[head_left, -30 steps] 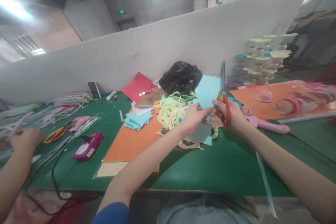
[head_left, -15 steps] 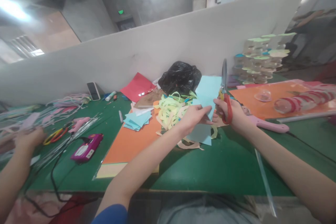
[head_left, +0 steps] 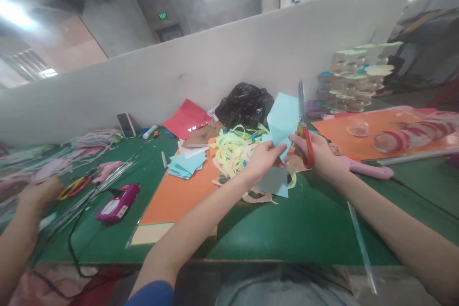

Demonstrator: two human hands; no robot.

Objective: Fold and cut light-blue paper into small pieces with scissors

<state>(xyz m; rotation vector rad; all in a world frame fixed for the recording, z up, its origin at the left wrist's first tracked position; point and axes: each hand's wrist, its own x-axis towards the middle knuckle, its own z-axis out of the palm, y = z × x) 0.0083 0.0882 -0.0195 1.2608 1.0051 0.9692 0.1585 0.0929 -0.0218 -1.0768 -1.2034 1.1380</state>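
Observation:
Over the table, my left hand [head_left: 265,158] is closed on a sheet of light blue paper [head_left: 283,117], pinched near its lower edge. My right hand [head_left: 317,150] grips scissors [head_left: 307,146] with red and yellow handles, their blades pointing up beside the sheet's right edge. The right fingertips also reach the paper's edge. Under the hands lies another light blue sheet [head_left: 274,181]. A heap of pale green paper strips [head_left: 233,148] is just left of my left hand. Several cut blue pieces [head_left: 186,165] rest on orange paper [head_left: 179,199].
A co-worker's hand [head_left: 41,191] is at the far left, near yellow-handled pliers [head_left: 74,187] and a purple device [head_left: 118,202] with cables. A black plastic bag [head_left: 245,104] stands behind the strips. A pink glue gun or similar tool [head_left: 371,169] with a cord lies to the right.
The blue sheet in my left hand has tilted and its upper part has bent upward. Both hands stay close together, and the scissors are still in my right hand.

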